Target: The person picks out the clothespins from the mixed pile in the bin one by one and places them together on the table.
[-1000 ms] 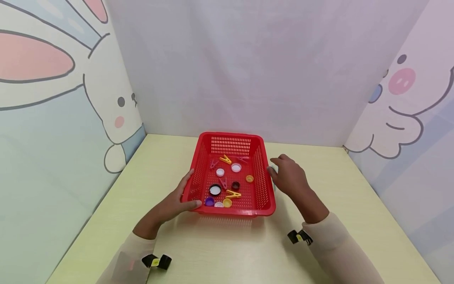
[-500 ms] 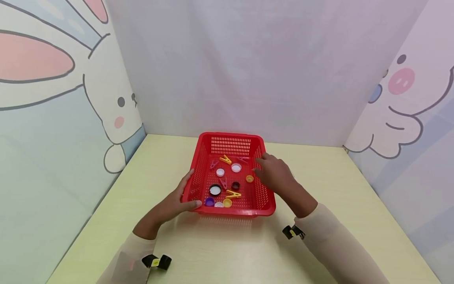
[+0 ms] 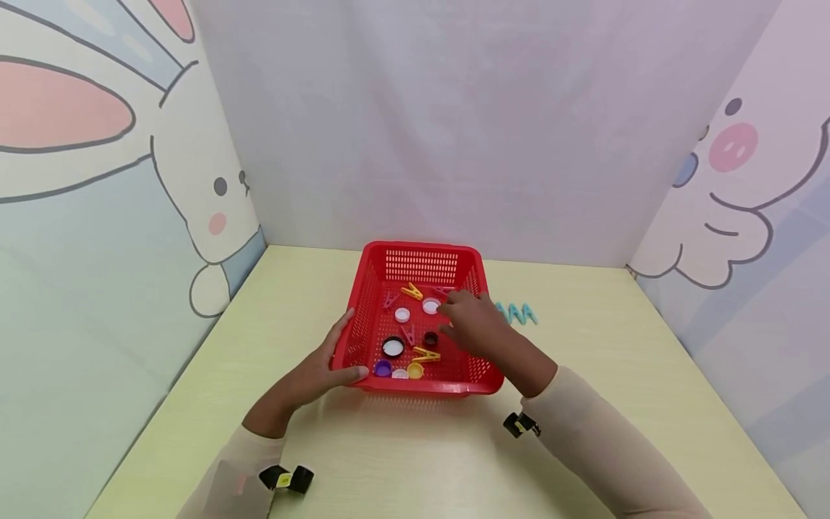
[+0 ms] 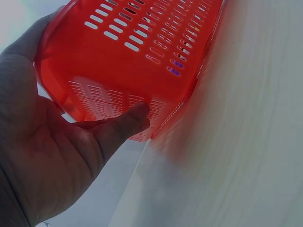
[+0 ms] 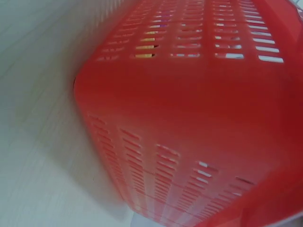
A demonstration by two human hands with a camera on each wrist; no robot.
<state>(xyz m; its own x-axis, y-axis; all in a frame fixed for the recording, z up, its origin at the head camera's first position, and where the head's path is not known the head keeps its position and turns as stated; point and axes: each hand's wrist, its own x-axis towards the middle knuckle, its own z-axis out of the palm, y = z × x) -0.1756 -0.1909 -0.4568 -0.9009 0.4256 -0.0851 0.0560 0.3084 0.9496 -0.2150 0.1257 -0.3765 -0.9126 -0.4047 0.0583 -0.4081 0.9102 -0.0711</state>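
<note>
Hands (image 3: 320, 371) (image 3: 478, 324) on and over red basket (image 3: 433, 388), clips (image 3: 426, 355), caps (image 3: 393, 348) inside

I see free table (image 3: 402, 461) in front of the red basket (image 3: 431, 388), left hand (image 3: 319, 371) blocking its left rim, right hand (image 3: 478, 326) across its right side, teal clips (image 3: 514, 314) beyond.

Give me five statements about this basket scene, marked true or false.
1. The left hand holds the red perforated plastic basket at a near corner. True.
2. The turquoise plastic clips lie inside the basket. False: they lie on the pale table, right of it.
3. The right hand is over the basket. True.
4. The round purple plastic cap lies by the far wall. False: it lies by the near wall.
5. Two yellow plastic clips lie in the basket. True.
</note>
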